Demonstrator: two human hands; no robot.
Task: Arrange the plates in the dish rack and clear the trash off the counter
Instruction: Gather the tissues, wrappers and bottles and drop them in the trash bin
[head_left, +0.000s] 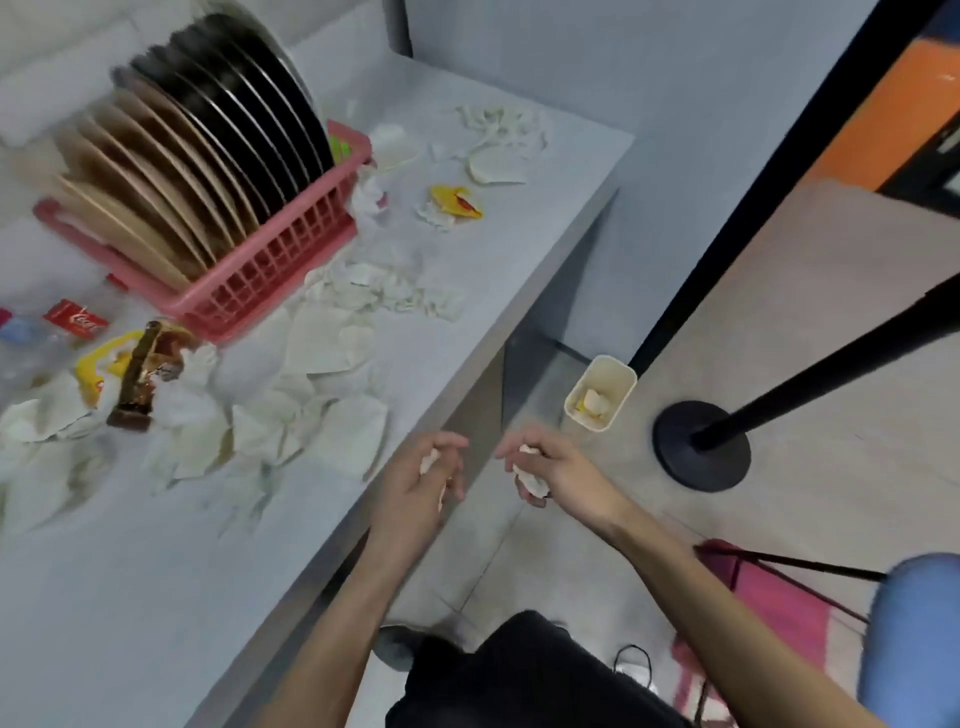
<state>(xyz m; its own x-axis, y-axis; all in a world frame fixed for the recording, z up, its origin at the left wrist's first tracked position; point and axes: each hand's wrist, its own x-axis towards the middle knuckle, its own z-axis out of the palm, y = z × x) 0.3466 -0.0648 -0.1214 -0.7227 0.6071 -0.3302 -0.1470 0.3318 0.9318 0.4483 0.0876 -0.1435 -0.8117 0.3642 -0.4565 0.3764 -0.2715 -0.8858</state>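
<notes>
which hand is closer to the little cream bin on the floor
Right. The right hand, gripping paper, is just below and left of the bin in the picture. The left hand, also gripping paper, is further left, at the counter's edge.

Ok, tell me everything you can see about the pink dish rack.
The rack is pink plastic with slatted walls and a thick rim, and stands at the back left of the grey counter. It is full: plates stand on edge in a row, tan plates at the near end and black plates at the far end. Torn paper lies against its right side and far corner.
</notes>
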